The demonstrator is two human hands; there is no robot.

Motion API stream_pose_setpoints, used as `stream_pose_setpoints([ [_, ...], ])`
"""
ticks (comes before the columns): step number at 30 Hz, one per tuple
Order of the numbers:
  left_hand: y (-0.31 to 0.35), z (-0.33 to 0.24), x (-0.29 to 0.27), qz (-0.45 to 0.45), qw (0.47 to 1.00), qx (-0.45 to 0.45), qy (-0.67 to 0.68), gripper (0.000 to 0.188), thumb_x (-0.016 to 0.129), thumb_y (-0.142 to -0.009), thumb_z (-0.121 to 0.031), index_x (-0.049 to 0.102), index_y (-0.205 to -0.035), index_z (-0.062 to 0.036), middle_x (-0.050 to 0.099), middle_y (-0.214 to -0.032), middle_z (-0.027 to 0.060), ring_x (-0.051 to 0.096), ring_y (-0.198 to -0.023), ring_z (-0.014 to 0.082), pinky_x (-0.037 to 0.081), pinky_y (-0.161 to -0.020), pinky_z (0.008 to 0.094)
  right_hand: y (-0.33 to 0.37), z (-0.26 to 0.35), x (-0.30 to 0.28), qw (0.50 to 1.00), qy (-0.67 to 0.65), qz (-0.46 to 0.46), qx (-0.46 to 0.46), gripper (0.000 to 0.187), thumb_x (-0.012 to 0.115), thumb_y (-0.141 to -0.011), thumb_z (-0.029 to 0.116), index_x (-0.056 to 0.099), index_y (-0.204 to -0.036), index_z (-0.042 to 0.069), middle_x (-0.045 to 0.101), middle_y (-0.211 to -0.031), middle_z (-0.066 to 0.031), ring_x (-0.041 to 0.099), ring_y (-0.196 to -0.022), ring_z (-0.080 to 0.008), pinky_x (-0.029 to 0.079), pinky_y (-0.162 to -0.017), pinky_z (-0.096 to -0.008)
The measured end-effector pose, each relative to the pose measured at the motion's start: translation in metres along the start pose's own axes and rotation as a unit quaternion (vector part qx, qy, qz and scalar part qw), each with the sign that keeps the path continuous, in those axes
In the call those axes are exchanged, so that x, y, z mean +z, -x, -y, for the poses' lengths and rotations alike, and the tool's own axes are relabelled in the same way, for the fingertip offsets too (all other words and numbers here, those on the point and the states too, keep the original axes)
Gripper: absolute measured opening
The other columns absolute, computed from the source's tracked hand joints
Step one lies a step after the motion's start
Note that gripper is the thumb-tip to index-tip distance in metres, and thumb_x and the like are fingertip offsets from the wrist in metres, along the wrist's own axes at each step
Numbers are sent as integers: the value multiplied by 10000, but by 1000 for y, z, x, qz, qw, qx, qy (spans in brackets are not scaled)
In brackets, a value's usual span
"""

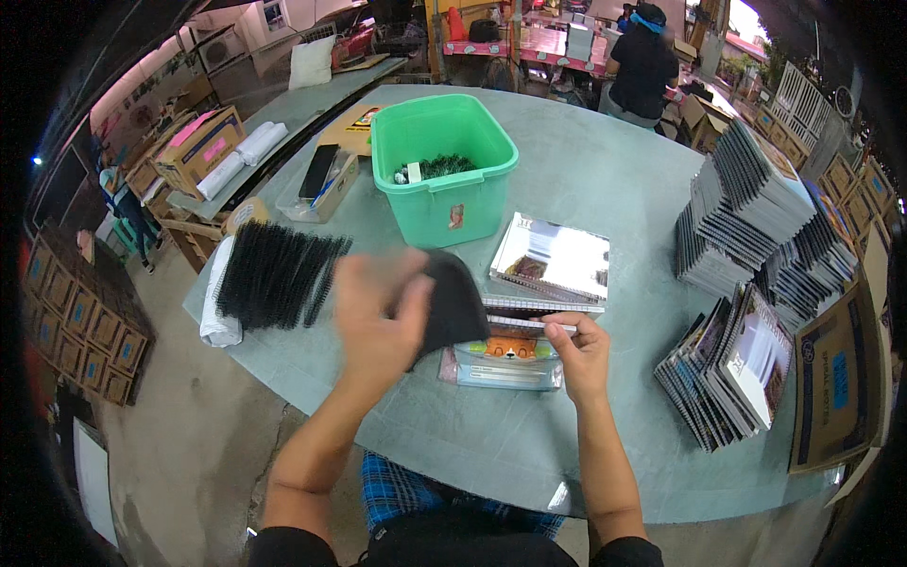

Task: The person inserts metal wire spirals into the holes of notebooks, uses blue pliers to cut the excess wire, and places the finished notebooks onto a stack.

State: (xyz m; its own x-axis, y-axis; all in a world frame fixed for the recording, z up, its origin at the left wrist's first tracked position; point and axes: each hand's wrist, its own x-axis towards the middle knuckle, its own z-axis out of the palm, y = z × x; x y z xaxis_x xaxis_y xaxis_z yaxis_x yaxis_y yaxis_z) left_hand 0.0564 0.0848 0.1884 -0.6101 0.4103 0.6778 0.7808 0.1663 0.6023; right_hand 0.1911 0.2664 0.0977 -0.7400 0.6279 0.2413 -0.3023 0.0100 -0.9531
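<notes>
Left hand (378, 317): raised over the table's near edge, blurred; fingers bent and held loosely together against a dark curved sheet (452, 302), which sits at its 3 o'clock. Whether the fingers grip the sheet or only touch it cannot be told.

Right hand (578, 354): resting at the near end of a small stack of spiral notebooks (539, 312); thumb and forefinger pinched on the edge of the lowest cover, other fingers curled under.

Spiral notebooks: lying flat, centre of the table (605, 180), at 12 o'clock from the right hand. Top one has a glossy cover reflecting light. Beneath them, a notebook with an orange cartoon animal cover (510, 352), partly hidden by the dark sheet.

Green plastic tub (444, 170): at 12 o'clock from the left hand, just beyond the notebooks, holding dark coiled bindings.

Black spiral coils (274, 274): a row laid on a white cloth, at 9 o'clock from the left hand, near the table's left edge.

Stacked notebooks (746, 208): tall fanned piles at 2 o'clock from the right hand; a leaning row (732, 373) at 3 o'clock.

Cardboard box (836, 378): far right edge of the table.

Person in dark top (642, 66): standing beyond the table at 12 o'clock, back turned.
</notes>
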Motion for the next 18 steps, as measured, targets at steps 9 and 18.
stream_pose_setpoints([
  [9,13,3,23,132,989,65,-25,228,677,-728,-56,641,-953,-68,569,-898,85,596,-821,250,480,-744,345,3,6,5,999,21,-8,22,201,683,-825,101,649,-986,-14,655,-846,-36,567,-733,-67,446,-647,-194],
  [18,13,-3,36,252,962,102,-27,191,687,-708,-41,652,-896,-44,560,-861,72,574,-797,227,467,-695,319,0,-3,2,1000,-28,6,-1,196,645,-863,143,650,-983,-13,664,-876,-67,597,-787,-100,463,-698,-210],
])
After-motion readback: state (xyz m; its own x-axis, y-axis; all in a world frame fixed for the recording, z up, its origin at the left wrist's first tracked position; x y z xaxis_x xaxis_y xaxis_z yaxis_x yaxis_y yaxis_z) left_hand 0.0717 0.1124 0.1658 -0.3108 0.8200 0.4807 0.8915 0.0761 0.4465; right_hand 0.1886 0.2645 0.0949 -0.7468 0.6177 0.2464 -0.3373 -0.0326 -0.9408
